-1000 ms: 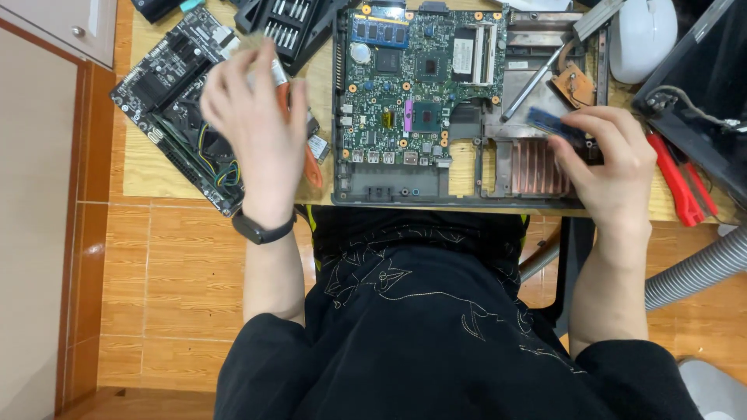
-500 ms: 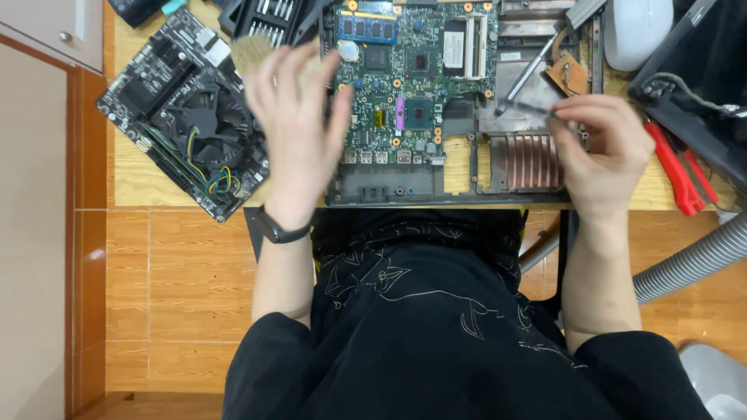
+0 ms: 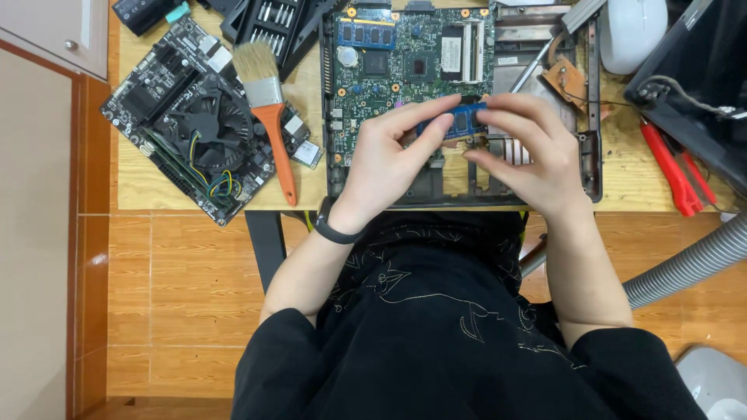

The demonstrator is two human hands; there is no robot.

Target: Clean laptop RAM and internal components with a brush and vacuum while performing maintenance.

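Blue memory module (image 3: 461, 122) | pinched between left hand (image 3: 387, 159) and right hand (image 3: 527, 152) | above green motherboard (image 3: 397, 54)

circuit boards: 2, green one (image 3: 405, 70) right of the brush (image 3: 268, 109), black one (image 3: 194, 124) left of it | brushes: 1 | hands: 2 | red pliers (image 3: 677, 167): 1, far right of brush

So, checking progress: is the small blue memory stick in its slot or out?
Out: both hands' fingers pinch the blue memory stick above the laptop board.

black top, pale line embroidery | black wristband (image 3: 333, 229) | bare hands
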